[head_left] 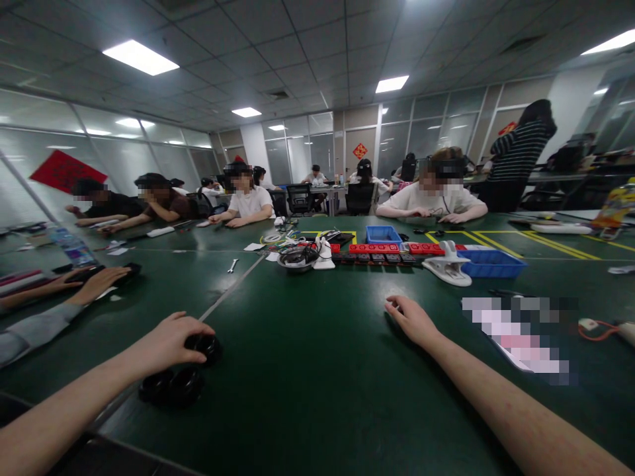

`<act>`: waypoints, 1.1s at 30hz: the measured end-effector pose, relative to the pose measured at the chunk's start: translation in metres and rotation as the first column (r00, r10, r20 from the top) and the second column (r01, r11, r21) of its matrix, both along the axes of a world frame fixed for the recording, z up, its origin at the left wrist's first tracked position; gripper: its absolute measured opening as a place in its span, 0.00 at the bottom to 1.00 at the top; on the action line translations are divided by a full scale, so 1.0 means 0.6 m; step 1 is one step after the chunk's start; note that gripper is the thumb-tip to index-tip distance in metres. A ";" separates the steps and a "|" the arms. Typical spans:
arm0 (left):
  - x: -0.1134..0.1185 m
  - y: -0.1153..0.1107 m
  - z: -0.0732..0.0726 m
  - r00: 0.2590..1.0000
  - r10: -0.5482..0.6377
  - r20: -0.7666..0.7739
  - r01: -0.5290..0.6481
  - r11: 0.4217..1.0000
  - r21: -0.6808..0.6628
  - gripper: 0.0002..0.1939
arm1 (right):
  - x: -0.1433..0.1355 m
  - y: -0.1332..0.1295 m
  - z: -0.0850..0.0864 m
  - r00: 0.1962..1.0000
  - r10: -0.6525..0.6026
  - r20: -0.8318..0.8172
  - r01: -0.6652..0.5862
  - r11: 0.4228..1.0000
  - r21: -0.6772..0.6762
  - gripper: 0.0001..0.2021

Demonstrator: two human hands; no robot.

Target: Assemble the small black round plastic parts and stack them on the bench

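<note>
My left hand (171, 340) is closed around a shiny black round piece (211, 348) with a hollow look, at the left of the green table. Two similar black round pieces (171, 387) sit close together on the table just below that hand. Their exact kind is not clear. My right hand (409, 320) rests on the tabletop right of the middle, fingers loosely bent, holding nothing. To its right lies a flat, blurred-out object (516, 340).
Across the table's middle stand a red-and-black power strip (377, 254), a blue bin (491, 263), a smaller blue bin (383, 234), a white clamp stand (449, 264) and tangled cables (300, 254). A wrench (233, 266) lies left. A co-worker's hand (102, 284) is at far left.
</note>
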State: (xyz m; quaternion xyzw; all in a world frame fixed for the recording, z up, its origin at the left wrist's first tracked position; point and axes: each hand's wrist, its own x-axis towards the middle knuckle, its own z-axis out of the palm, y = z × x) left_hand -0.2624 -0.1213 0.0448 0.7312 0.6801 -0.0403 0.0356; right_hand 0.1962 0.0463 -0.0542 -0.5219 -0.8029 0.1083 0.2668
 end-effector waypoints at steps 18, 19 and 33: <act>0.286 0.042 0.003 0.941 -0.259 0.217 0.247 0.966 0.080 0.36 | -0.002 -0.007 0.003 0.990 -0.027 -0.137 0.030 0.999 0.025 0.17; 0.328 0.054 -0.016 0.915 -0.306 0.261 0.300 0.952 0.063 0.37 | -0.004 -0.009 0.008 0.988 -0.032 -0.151 0.037 0.999 0.030 0.17; 0.483 0.123 -0.128 0.842 -0.453 0.293 0.462 0.886 0.042 0.39 | 0.196 -0.218 0.264 0.946 -0.076 -0.317 0.131 0.979 0.158 0.24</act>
